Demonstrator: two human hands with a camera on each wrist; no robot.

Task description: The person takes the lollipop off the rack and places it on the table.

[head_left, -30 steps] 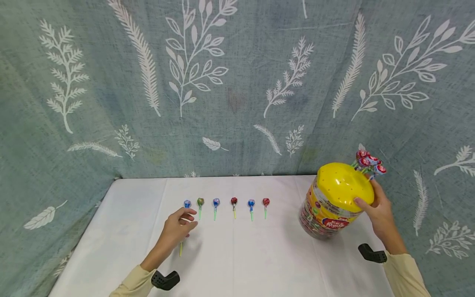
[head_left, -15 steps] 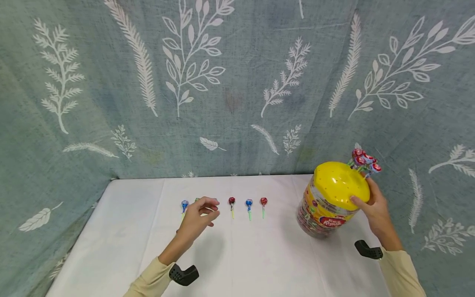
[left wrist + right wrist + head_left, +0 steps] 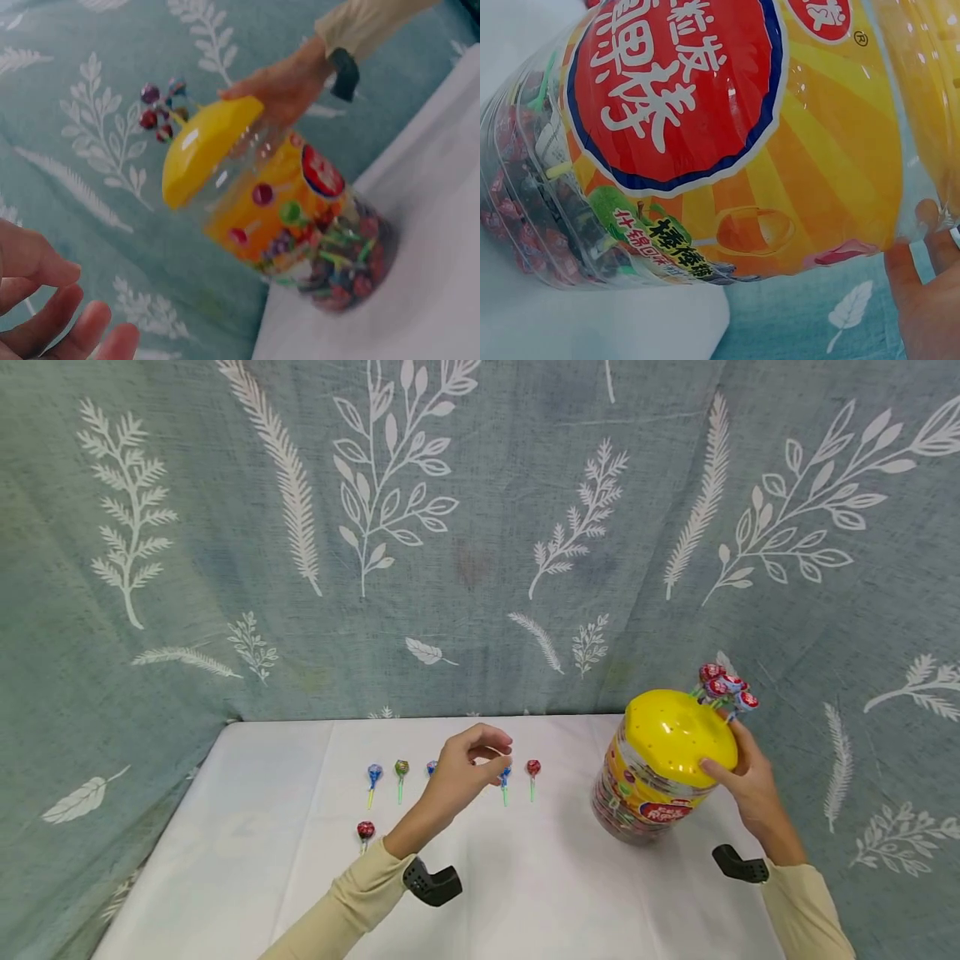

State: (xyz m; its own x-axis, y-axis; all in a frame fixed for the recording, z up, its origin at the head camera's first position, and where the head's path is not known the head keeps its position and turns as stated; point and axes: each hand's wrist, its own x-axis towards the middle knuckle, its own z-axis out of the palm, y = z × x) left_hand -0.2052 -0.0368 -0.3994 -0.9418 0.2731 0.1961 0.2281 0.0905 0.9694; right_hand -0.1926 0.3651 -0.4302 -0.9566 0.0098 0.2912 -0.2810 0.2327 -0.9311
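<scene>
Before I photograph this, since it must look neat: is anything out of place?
One dark red lollipop lies alone on the near side of the row of lollipops, breaking the line. The jar, gripped by the right hand, looks slanted in the head view, though I can't tell if it truly tilts.

The jar (image 3: 802,169) runs sideways across the frame, its yellow lid (image 3: 943,90) at the right edge. Its orange label (image 3: 840,112) bears a red badge (image 3: 697,105) with white characters, upper left of centre. Wrapped lollipops (image 3: 540,240) show through the clear wall at left. Lower right, the right hand (image 3: 930,304) holds the neck; below the jar hangs a teal curtain (image 3: 791,322).
</scene>
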